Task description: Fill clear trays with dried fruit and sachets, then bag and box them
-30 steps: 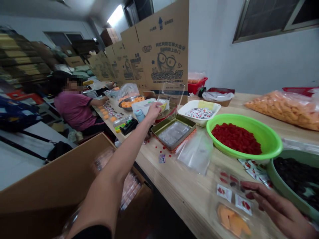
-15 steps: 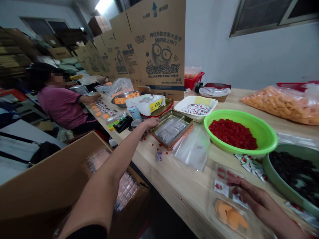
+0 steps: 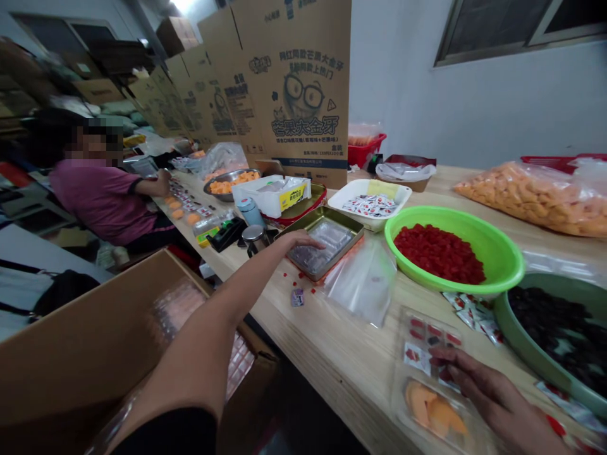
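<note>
My left hand (image 3: 306, 240) reaches over a gold-rimmed metal tray (image 3: 353, 243), fingers stretched out and open, touching or just above the clear plastic lids (image 3: 332, 235) stacked inside. At the lower right, my right hand (image 3: 478, 382) is over a clear plastic compartment tray (image 3: 401, 379), its fingers pinched together; what they hold, if anything, is hidden. The compartment tray holds red candies (image 3: 434, 330), a dark piece beside the fingertips, a white printed sachet (image 3: 417, 357) and orange slices (image 3: 436, 407). Part of its contents is hidden under the hand.
A lime green basin (image 3: 515, 259) of red candies and a dark green basin (image 3: 505, 316) of black pieces stand at right. A white tub (image 3: 403, 197) holds sachets. A clear bag (image 3: 365, 284) lies mid-table. An open carton (image 3: 71, 341) is at left; a co-worker (image 3: 95, 202) sits beyond.
My left hand has moved right, from the metal tray's edge to over the lids. A dark piece now shows by my right fingertips in the compartment tray. The view has shifted slightly.
</note>
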{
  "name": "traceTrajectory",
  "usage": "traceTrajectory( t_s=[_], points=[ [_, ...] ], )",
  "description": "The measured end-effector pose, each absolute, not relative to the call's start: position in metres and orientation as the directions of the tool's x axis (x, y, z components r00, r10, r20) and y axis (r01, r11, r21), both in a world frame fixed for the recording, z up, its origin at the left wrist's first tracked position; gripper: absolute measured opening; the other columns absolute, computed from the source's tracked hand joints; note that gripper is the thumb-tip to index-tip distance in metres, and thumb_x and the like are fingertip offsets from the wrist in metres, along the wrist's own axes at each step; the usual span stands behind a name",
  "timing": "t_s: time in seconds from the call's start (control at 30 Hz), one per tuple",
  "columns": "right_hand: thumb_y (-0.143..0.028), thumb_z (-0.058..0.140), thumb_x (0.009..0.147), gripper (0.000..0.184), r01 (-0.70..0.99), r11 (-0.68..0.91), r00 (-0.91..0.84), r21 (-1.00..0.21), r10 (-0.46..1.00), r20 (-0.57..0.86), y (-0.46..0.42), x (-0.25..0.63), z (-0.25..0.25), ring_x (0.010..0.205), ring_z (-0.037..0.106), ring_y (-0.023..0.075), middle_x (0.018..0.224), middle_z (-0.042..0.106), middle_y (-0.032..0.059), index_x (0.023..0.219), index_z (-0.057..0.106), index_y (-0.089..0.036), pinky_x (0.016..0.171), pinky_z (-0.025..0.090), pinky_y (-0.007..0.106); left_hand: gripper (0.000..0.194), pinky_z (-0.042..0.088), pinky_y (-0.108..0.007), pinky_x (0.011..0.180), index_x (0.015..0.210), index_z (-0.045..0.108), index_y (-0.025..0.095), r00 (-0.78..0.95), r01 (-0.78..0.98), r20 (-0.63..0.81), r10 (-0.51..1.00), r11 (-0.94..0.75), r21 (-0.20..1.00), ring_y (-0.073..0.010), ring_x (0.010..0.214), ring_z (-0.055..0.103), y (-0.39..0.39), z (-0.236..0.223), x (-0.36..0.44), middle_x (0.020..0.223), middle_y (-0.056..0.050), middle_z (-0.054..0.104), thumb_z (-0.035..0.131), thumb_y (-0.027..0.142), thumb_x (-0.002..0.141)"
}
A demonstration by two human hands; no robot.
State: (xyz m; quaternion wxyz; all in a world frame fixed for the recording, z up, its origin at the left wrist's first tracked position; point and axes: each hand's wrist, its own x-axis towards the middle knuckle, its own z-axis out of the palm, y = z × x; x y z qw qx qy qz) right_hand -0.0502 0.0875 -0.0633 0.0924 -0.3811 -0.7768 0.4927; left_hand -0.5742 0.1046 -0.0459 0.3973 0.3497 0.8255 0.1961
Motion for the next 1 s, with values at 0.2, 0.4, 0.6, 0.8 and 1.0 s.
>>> traceTrajectory(
  t_s=[0.2,0.4,0.6,0.8,1.0],
  points=[
    [-0.074,0.053,0.085,0.06,0.496,0.19,-0.677,-0.847,0.696,-0.241,0.086,-0.05,-0.061,0.093,0.073,0.0285,0.093,0.075,0.0124,0.102,0.077,-0.021,0.079,0.061,0.032,0.051,0.055,-0.04,0.088,0.088,0.071,0.016,-0.357,0.267,-0.651,0.67,0.741,0.616,-0.0363,0.11,0.068,0.116,-0.046,-0.575,0.097,-0.014,0.076,0.092,0.042,0.05],
    [-0.076,0.055,0.083,0.062,0.492,0.165,-0.675,-0.855,0.692,-0.255,0.091,-0.049,-0.067,0.091,0.073,0.0283,0.095,0.075,0.0127,0.102,0.077,-0.021,0.08,0.061,0.033,0.039,0.06,-0.037,0.079,0.095,0.07,0.016,-0.194,-0.055,-0.752,0.63,0.758,0.65,-0.0261,0.079,0.074,0.113,-0.056,-0.579,0.084,-0.011,0.077,0.08,0.042,0.068],
    [-0.078,0.049,0.087,0.069,0.484,0.127,-0.696,-0.866,0.656,-0.292,0.093,-0.053,-0.076,0.089,0.071,0.0266,0.096,0.074,0.0128,0.115,0.074,-0.02,0.078,0.06,0.032,0.031,0.056,-0.028,0.059,0.088,0.066,0.017,-0.253,-0.114,-0.745,0.617,0.746,0.656,-0.0189,0.051,0.065,0.112,-0.061,-0.586,0.061,-0.004,0.07,0.081,0.033,0.066],
    [-0.071,0.051,0.091,0.062,0.457,0.098,-0.697,-0.884,0.657,-0.288,0.095,-0.051,-0.091,0.093,0.07,0.0252,0.103,0.074,0.0109,0.121,0.071,-0.021,0.082,0.058,0.032,0.026,0.061,-0.032,0.068,0.088,0.069,0.015,-0.178,-0.163,-0.757,0.628,0.74,0.652,-0.0235,0.064,0.072,0.112,-0.062,-0.575,0.071,-0.008,0.075,0.077,0.026,0.066],
    [-0.07,0.049,0.093,0.059,0.445,0.088,-0.704,-0.891,0.649,-0.287,0.094,-0.046,-0.094,0.089,0.068,0.0237,0.1,0.072,0.0096,0.12,0.07,-0.022,0.083,0.056,0.033,0.028,0.062,-0.035,0.074,0.09,0.07,0.011,-0.104,-0.218,-0.78,0.618,0.751,0.624,-0.0253,0.07,0.074,0.12,-0.053,-0.556,0.08,-0.011,0.077,0.076,0.015,0.063]
  ],
)
